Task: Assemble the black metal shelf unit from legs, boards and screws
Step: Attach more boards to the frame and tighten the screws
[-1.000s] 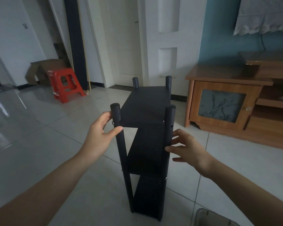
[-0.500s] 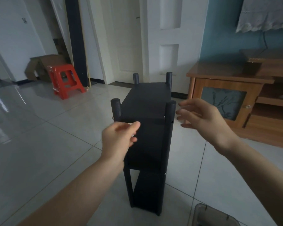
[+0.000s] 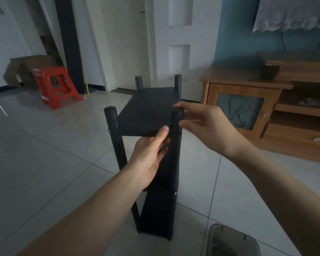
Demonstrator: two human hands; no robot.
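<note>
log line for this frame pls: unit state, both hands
shelf unit upright on floor, four legs and boards fitted | left hand thumb on top board's front edge | right hand fingers on front-right leg top

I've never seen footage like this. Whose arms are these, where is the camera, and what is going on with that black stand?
There is no machine here: the arms belong to a person wearing a camera on the head, looking forward and down. The black shelf unit stands upright on the tiled floor. The left hand reaches under its top board, thumb at the front edge. The right hand touches the top of the near right leg. Behind are a red stool and a wooden cabinet.
</note>
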